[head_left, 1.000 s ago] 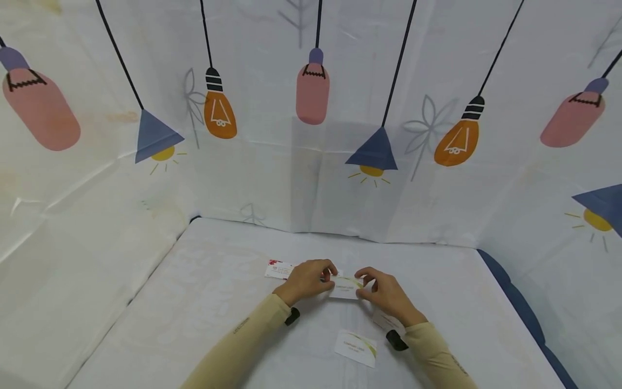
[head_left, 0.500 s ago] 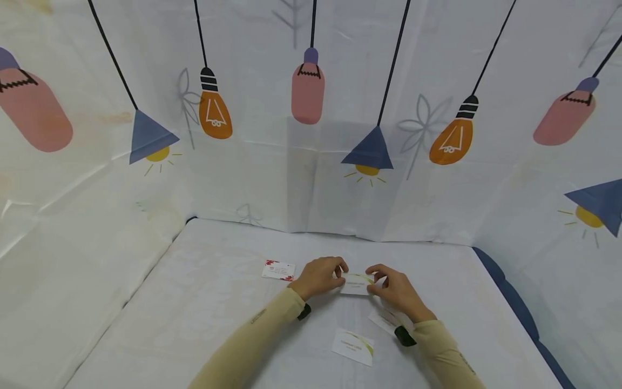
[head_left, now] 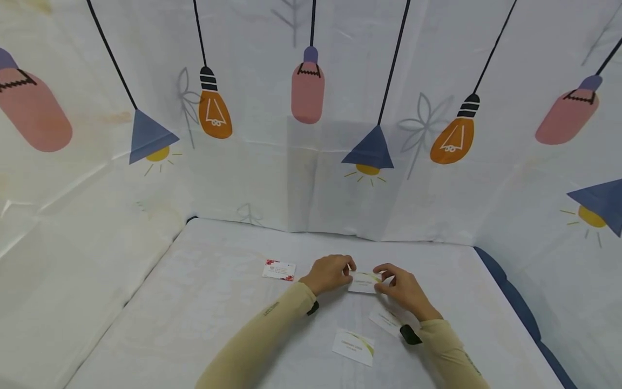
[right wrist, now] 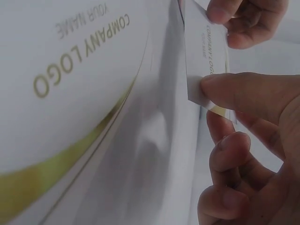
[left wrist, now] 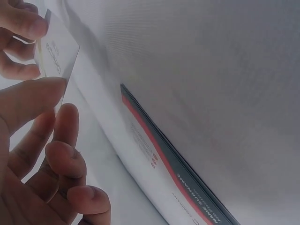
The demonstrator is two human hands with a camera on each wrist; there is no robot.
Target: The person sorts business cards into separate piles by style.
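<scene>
Both hands hold one white business card (head_left: 364, 282) between them above the table, tilted up, with a green-gold curve and "COMPANY LOGO" on its face. My left hand (head_left: 330, 272) pinches its left end, thumb on the printed face in the left wrist view. On the right end, my right hand (head_left: 405, 292) has its thumb (right wrist: 229, 91) on the face and fingers behind. A similar card (head_left: 353, 347) lies nearer the front edge, and another (head_left: 385, 320) lies partly under the right wrist. Large in the right wrist view is a "COMPANY LOGO" card (right wrist: 70, 93) lying flat.
A card with red flowers (head_left: 279, 269) lies left of the left hand. In the left wrist view a card with a dark and red band (left wrist: 164, 154) lies close by. The white table (head_left: 214, 286) meets a lamp-printed cloth wall (head_left: 252, 173) behind.
Both hands have moved right with the card held between them. The red-flowered card, partly covered by the left hand earlier, now shows whole. The card under the right wrist shows more.
</scene>
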